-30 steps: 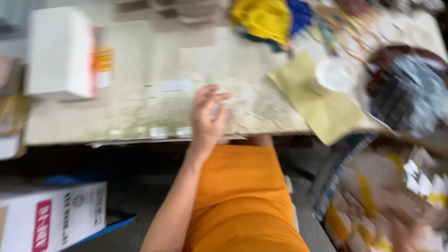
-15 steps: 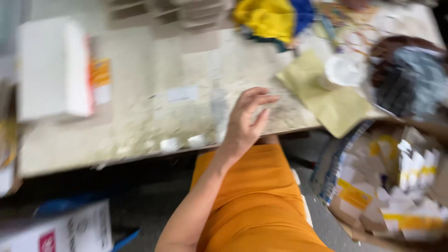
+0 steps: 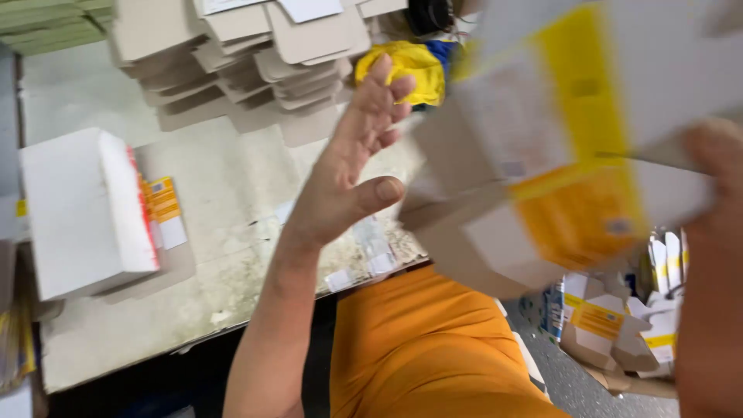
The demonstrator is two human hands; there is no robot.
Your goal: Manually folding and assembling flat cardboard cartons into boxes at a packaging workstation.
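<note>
My left hand (image 3: 352, 166) is raised above the worn table (image 3: 232, 193), palm open and fingers spread, right beside a flat white and yellow carton (image 3: 557, 155). That carton is blurred and held up close to the camera by my right hand (image 3: 716, 255), whose fingers grip its right edge. My left thumb almost touches the carton's left side; whether it touches I cannot tell. My orange-clad lap (image 3: 433, 348) shows below.
A white box (image 3: 81, 209) lies on the table's left with yellow-labelled flats (image 3: 164, 209) beside it. Stacked brown cardboard flats (image 3: 248, 54) sit at the back, a yellow cloth (image 3: 406, 66) next to them. Several folded white-yellow cartons (image 3: 611, 321) fill a bin at lower right.
My right hand has brought a white and yellow carton up in front of the camera. My left hand has lifted off the table edge and opened toward it.
</note>
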